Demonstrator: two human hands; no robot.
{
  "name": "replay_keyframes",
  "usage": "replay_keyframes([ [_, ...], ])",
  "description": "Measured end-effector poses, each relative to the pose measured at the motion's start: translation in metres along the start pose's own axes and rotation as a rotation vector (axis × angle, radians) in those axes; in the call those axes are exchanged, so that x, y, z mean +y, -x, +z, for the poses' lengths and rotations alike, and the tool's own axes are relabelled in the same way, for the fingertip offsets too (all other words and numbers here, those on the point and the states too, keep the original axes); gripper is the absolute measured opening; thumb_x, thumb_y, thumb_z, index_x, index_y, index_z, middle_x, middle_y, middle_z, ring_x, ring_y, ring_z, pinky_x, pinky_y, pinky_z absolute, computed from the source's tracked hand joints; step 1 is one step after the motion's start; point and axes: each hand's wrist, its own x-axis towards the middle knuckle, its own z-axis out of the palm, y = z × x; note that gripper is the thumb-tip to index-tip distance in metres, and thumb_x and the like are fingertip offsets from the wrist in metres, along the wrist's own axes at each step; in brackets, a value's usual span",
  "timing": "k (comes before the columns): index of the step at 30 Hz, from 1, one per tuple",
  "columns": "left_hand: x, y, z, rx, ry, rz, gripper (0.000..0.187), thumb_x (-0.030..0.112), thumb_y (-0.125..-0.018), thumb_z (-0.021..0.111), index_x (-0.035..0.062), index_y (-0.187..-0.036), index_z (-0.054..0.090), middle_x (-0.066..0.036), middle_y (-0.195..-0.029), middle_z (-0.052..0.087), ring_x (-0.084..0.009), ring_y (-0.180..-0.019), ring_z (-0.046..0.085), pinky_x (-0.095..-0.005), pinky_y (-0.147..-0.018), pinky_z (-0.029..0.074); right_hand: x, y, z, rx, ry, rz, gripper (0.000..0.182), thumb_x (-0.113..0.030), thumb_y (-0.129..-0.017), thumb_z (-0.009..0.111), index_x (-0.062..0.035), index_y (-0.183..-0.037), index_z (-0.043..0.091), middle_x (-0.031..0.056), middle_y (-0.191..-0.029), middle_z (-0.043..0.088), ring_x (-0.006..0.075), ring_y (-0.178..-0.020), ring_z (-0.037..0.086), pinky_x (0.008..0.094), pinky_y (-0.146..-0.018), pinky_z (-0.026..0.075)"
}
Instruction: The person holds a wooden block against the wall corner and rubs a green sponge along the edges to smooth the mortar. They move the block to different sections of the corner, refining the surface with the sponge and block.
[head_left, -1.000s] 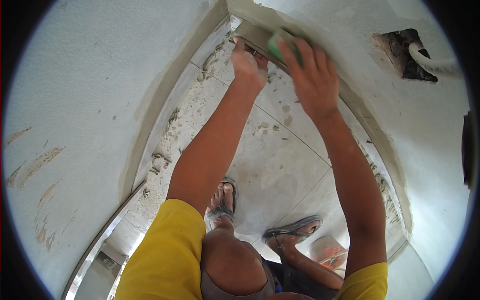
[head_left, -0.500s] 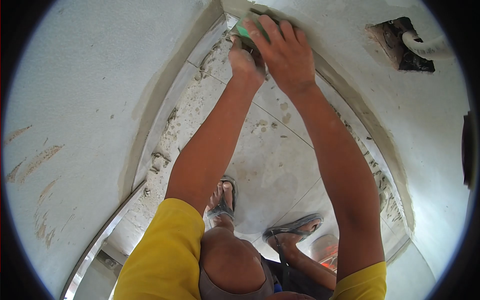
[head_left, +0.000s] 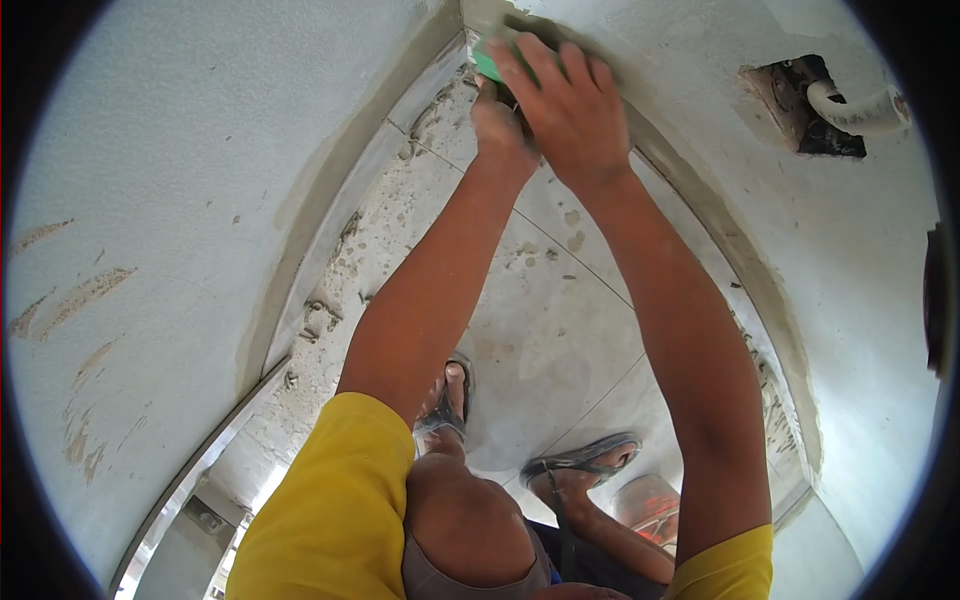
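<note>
Up near the corner where two walls meet, my right hand (head_left: pixel 572 105) is laid over a green block (head_left: pixel 487 62), its fingers bent over the top. My left hand (head_left: pixel 503 125) sits just below, close against the block, its thumb side up and the other fingers mostly hidden. What the left hand grips is too hidden to name. The block lies by the grey mortar band (head_left: pixel 690 185) along the foot of the right wall. A narrow pale skirting strip (head_left: pixel 345 205) runs below the left wall's band.
The tiled floor (head_left: pixel 540 340) has mortar crumbs along its edges. A pale pipe (head_left: pixel 860 112) sticks out of a wall cutout at the upper right. Two sandalled feet (head_left: pixel 450 400) stand below, beside a reddish bucket (head_left: pixel 648 505). A metal-like edge (head_left: pixel 195 470) is at lower left.
The view has shifted slightly, so the corner appears farther right. My left hand sits a little farther right and lower. Both hands stay at the block.
</note>
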Motion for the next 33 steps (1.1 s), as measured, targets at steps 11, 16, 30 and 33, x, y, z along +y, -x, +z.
replay_keyframes([
  [11, -0.006, -0.008, -0.002, 0.174, 0.015, 0.050, 0.042, 0.038, -0.105, 0.029, 0.0046, -0.122, 0.049, -0.009, -0.121, 0.055, -0.0230, -0.112, 0.055, -0.0386, -0.100, 0.046, 0.030, 0.123, -0.096, -0.278, -0.002, 0.290, 0.073, -0.004, -0.064, 0.070, -0.0176, -0.134, 0.053, 0.0031, -0.124, 0.054, 0.0273, -0.102, 0.052, 0.0417, -0.085, 0.042],
  [16, -0.010, -0.008, 0.001, 0.171, 0.029, 0.066, 0.042, 0.039, -0.105, 0.031, 0.0049, -0.122, 0.049, -0.009, -0.122, 0.055, -0.0228, -0.112, 0.055, -0.0395, -0.100, 0.047, 0.013, 0.175, -0.137, -0.301, -0.244, 0.497, 0.086, 0.000, -0.056, 0.076, -0.0155, -0.136, 0.050, 0.0106, -0.126, 0.050, 0.0325, -0.106, 0.050, 0.0450, -0.089, 0.042],
  [30, -0.037, 0.010, 0.002, 0.129, -0.053, 0.033, 0.045, 0.043, -0.104, 0.032, 0.0067, -0.127, 0.045, -0.007, -0.122, 0.050, -0.0190, -0.105, 0.055, -0.0343, -0.092, 0.049, -0.002, 0.198, -0.149, -0.306, -0.375, 0.693, 0.087, -0.001, -0.056, 0.078, -0.0135, -0.137, 0.048, 0.0152, -0.127, 0.047, 0.0352, -0.109, 0.048, 0.0461, -0.093, 0.040],
  [33, -0.049, 0.016, -0.002, 0.105, -0.058, 0.012, 0.046, 0.044, -0.104, 0.032, 0.0064, -0.129, 0.043, -0.007, -0.125, 0.048, -0.0194, -0.108, 0.053, -0.0344, -0.094, 0.048, 0.004, 0.186, -0.144, -0.267, -0.364, 0.673, 0.086, -0.001, -0.056, 0.078, -0.0136, -0.136, 0.049, 0.0146, -0.126, 0.047, 0.0343, -0.107, 0.048, 0.0458, -0.092, 0.040],
])
